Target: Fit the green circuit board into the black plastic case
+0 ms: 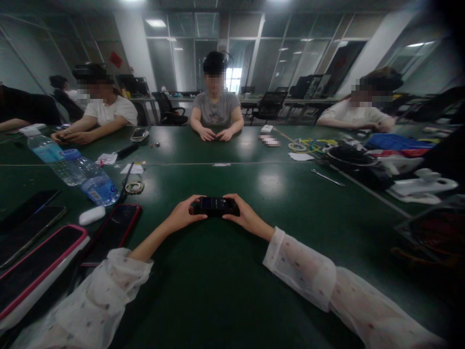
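Observation:
A small black handheld device (215,206) with a dark little screen and a few buttons is held level just over the green table (214,271). My left hand (185,213) grips its left end, thumb at the near side and fingers at the far side. Its right end is pinched the same way by my right hand (241,212). I cannot tell exactly what kind of device it is. Both my sleeves are sheer white with dark dots.
Two water bottles (95,179), a white case (92,215) and several phones (118,228) lie on the left. At right are a wrench (327,177), cables (308,144) and white metal-like parts (421,185). Across the table sits a person (217,109); others sit to both sides.

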`<state>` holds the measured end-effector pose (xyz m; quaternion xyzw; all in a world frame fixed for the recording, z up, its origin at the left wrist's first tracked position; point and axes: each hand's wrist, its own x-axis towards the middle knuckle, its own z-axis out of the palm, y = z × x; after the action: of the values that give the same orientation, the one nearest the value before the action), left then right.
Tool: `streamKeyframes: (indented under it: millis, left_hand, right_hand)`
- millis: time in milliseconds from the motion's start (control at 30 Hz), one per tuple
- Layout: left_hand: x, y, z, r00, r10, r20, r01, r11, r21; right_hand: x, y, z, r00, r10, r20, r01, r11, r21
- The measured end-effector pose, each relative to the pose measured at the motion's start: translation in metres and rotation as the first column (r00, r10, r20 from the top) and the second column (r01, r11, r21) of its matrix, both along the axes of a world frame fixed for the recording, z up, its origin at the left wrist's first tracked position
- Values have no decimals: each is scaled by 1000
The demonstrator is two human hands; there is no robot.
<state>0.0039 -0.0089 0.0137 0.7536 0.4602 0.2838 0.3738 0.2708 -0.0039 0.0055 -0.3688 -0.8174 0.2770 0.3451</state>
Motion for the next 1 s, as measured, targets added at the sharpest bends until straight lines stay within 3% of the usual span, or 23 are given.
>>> streamKeyframes:
  millis: [367,1000]
  left_hand:
    - [1,-4,5,1000,1,18,-1,1000,5]
    - [0,1,-4,1000,19,-5,-19,999,31]
  right_hand:
    - [1,-1,0,999,-22,33,23,1000,-20]
    - [2,3,-3,996,-26,-84,20,997,-70]
